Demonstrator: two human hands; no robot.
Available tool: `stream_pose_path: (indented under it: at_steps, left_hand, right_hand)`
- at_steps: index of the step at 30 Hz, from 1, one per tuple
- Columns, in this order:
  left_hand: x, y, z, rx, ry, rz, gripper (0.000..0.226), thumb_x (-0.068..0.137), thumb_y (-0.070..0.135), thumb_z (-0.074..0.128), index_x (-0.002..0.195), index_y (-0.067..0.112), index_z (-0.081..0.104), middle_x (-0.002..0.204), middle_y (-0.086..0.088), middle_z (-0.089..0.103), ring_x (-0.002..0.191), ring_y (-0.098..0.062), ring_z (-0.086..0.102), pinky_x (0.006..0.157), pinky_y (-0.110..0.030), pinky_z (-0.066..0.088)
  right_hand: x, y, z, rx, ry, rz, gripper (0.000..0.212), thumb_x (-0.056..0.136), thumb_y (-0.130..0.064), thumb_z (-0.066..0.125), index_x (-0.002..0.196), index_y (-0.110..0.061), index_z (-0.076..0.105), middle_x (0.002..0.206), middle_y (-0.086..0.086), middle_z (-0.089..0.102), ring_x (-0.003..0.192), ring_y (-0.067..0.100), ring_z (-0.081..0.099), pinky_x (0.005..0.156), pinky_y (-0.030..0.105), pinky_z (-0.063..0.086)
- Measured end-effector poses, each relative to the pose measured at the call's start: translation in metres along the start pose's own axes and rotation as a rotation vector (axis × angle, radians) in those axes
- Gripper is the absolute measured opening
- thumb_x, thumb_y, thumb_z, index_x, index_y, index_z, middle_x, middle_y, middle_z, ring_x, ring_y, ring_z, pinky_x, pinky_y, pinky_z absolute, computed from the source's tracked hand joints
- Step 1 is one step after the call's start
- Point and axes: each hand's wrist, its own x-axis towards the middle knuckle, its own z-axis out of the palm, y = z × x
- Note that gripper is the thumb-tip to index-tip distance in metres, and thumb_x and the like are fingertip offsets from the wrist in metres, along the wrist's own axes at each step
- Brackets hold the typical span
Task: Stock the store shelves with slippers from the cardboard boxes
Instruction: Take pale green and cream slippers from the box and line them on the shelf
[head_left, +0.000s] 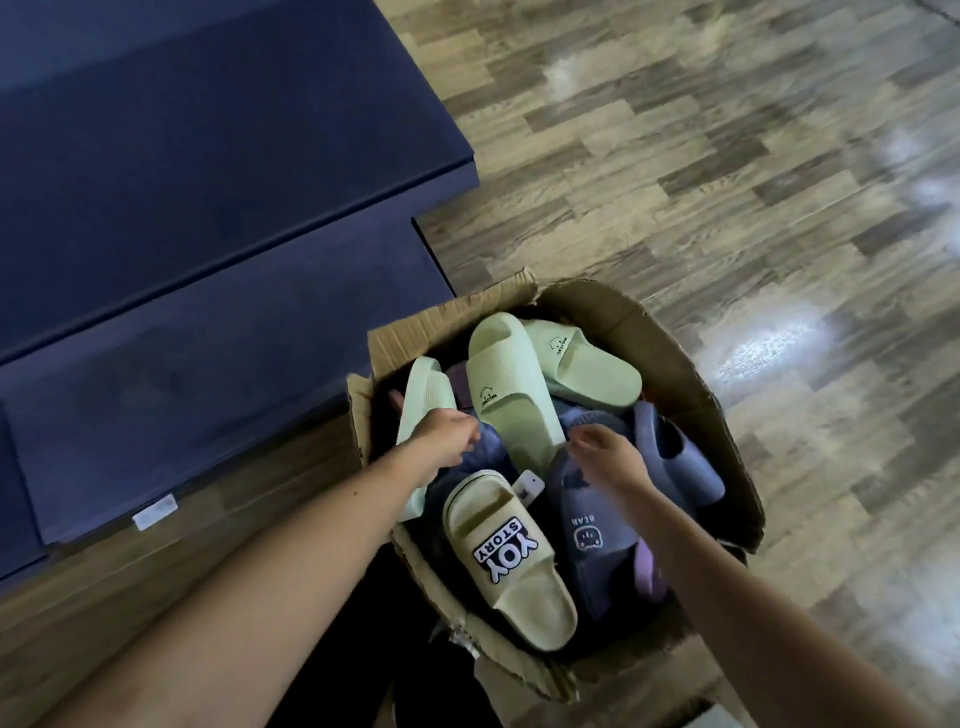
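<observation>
Wooden floor (727, 156) under the cardboard box (691, 384); my left hand (447, 434) fingers grip a pale green slipper (427, 389), right hand (608, 460) fingers loosely curled, holding nothing.

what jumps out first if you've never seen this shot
The torn cardboard box at centre, heaped with slippers: a cream YOY STORY slipper lies nearest the camera, pale green slippers behind it. The left hand grips a green slipper at the box's left edge, beside dark blue shelves.

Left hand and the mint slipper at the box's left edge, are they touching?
Touching. Head view: the left hand grips the mint slipper across its middle.
</observation>
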Motion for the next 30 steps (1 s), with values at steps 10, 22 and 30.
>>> stream_pose_path:
  at_steps: [10,22,30]
  left_hand:
    - [0.077,0.008,0.048,-0.729,-0.239,-0.348,0.020,0.094,0.034,0.051,0.085,0.016,0.054,0.087,-0.001,0.058,0.073,-0.012,0.048,0.063,-0.026,0.040]
    - [0.091,-0.008,0.061,-1.243,-0.016,-0.293,0.027,0.088,0.031,0.059,0.106,0.010,0.057,0.084,-0.003,0.062,0.073,-0.011,0.057,0.060,-0.019,0.042]
    - [0.021,0.003,0.059,-1.107,0.022,-0.079,0.031,0.089,0.029,0.060,0.116,0.012,0.059,0.091,-0.009,0.063,0.066,-0.005,0.065,0.058,-0.018,0.051]
  right_hand:
    - [0.115,-0.019,0.023,0.302,0.055,0.151,0.063,0.089,-0.021,0.059,0.143,-0.010,0.030,0.140,0.010,0.044,0.117,0.027,0.050,0.096,0.039,0.044]
    - [0.124,-0.038,0.074,0.671,0.059,0.189,0.009,0.085,-0.021,0.066,0.083,-0.013,0.062,0.088,0.011,0.064,0.067,0.017,0.059,0.068,0.031,0.051]
    - [0.047,-0.031,0.054,0.402,0.463,-0.036,0.020,0.084,-0.034,0.064,0.080,-0.014,0.063,0.088,0.008,0.062,0.088,0.026,0.059,0.083,0.038,0.045]
